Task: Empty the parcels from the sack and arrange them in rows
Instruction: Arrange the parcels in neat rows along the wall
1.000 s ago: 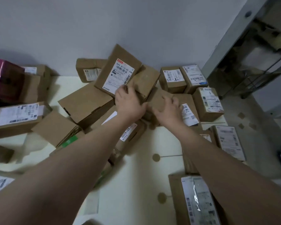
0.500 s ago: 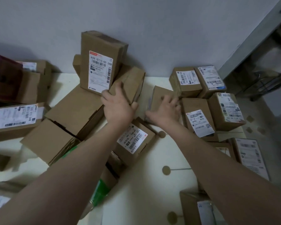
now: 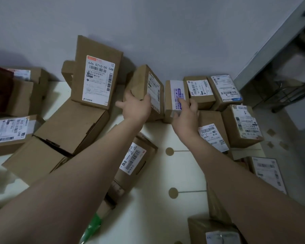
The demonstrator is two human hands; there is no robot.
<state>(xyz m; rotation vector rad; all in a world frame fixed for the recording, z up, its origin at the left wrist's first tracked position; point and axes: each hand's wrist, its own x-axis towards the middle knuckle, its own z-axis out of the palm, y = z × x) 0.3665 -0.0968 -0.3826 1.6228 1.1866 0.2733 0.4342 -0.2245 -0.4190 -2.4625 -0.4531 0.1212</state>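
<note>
Head view, looking down on brown cardboard parcels spread over a cream surface (image 3: 153, 205) against a grey wall (image 3: 165, 32). Left hand (image 3: 136, 108) wrapped around a tilted parcel (image 3: 144, 88), fingers curled over its near corner and thumb spread to the left, white label facing right. Right hand (image 3: 186, 115) clasped on a slim parcel (image 3: 173, 99) with a white-and-blue printed label, fingertips pressed on the label face. Both held parcels just beside each other, near the wall. Immediately right of the slim one, 2 labelled parcels (image 3: 199, 90) side by side at the wall, then 2 more (image 3: 241, 125) in a second line nearer the camera, all close-packed. Leaning upright to the left, a tall parcel (image 3: 97, 74) marked "646 G710-00 048", propped on a large plain box (image 3: 72, 127). Lower down, under the left forearm, a parcel labelled "010" (image 3: 136, 159). More boxes in a loose heap at far left, among them a dark red one (image 3: 0, 90). Sack not identifiable; only a green scrap (image 3: 93, 226) visible at the bottom edge.

Compared with 0.5 s ago: left-hand parcel turned so its label shows and lifted clear of the tall one; slim parcel raised on edge and brought against the right-hand row; tall parcel unmoved.
</note>
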